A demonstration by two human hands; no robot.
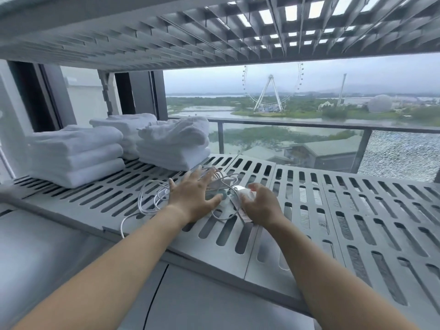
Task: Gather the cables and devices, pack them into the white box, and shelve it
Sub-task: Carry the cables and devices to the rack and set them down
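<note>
A tangle of white cables (152,198) and small white devices lies on the grey slotted shelf (309,210), just in front of the towels. My left hand (192,196) is spread flat over the middle of the pile, fingers apart, resting on the cables. My right hand (259,206) curls around a small white device (245,192) at the right of the pile. A white charger block (222,182) shows beyond my left fingers. One cable end trails off the shelf's front edge. No white box is in view.
Several stacks of folded white towels (76,156) fill the shelf's back left. Another slotted shelf (214,27) hangs close overhead. A window and a glass balcony rail (309,129) stand behind. The shelf's right half (357,210) is bare slots.
</note>
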